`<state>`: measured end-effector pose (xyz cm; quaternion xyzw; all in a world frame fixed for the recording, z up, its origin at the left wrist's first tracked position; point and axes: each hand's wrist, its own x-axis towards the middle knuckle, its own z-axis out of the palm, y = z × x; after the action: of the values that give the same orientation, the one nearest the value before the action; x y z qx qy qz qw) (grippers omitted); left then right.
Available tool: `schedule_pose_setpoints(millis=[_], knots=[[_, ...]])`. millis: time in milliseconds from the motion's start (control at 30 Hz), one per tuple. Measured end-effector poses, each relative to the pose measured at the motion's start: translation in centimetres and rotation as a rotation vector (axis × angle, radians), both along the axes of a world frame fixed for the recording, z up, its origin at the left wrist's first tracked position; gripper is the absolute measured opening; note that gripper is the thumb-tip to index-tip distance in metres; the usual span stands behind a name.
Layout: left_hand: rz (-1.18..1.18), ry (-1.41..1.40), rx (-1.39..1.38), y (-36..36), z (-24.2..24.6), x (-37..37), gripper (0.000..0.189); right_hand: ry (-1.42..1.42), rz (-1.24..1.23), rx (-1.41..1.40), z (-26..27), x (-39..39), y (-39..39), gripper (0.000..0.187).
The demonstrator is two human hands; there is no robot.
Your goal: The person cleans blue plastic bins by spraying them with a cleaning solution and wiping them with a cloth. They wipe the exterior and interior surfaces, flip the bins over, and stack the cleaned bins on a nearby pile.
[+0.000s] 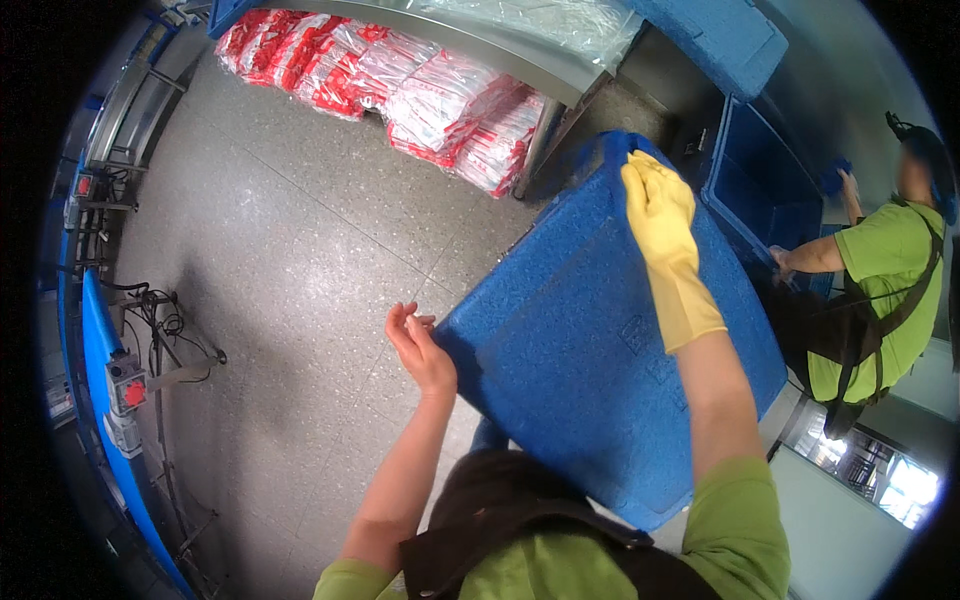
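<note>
A large blue foam box (pixel 562 337) stands tilted in front of my body, a broad speckled face turned up toward me. My right hand (pixel 656 199) wears a yellow rubber glove and presses at the far edge of this box. Bunched blue cloth (pixel 616 141) shows at its fingertips, mostly covered by the glove. Bare and with fingers apart, my left hand (pixel 421 349) is beside the box's left corner. Nothing is visible in its fingers; whether the palm touches the box is hard to tell.
Plastic-wrapped red and white packs (pixel 450 105) lie under a metal table (pixel 525 56). At right, a person (pixel 885 292) leans by an open blue bin (pixel 765 165), one hand on a blue cloth (pixel 836 176). A blue conveyor (pixel 101 322) with cables runs along the left.
</note>
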<state>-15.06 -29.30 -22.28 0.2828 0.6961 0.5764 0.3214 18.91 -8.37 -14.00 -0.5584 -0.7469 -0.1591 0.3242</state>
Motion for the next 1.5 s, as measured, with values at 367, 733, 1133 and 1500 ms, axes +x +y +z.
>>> schedule_pose_setpoints(millis=[367, 733, 1133, 1500], knots=[[0.01, 0.108, -0.029, 1.1, -3.9, -4.5, 0.039, 0.258, 0.303, -0.572, 1.5, -13.1, -30.7, 0.024], [-0.14, 0.466, -0.262, 1.4, -2.8, -3.7, 0.032, 0.476, -0.669, -0.741, 3.1, 4.6, -49.3, 0.022], [-0.369, 0.562, -0.325, 1.0, -2.7, -5.3, 0.034, 0.324, -0.128, -0.509, 2.5, -6.2, -22.9, 0.022], [-0.512, 0.488, -0.214, -0.7, -0.5, -4.5, 0.031, 0.213, -0.892, -0.403, 3.7, 8.1, -14.0, 0.056]])
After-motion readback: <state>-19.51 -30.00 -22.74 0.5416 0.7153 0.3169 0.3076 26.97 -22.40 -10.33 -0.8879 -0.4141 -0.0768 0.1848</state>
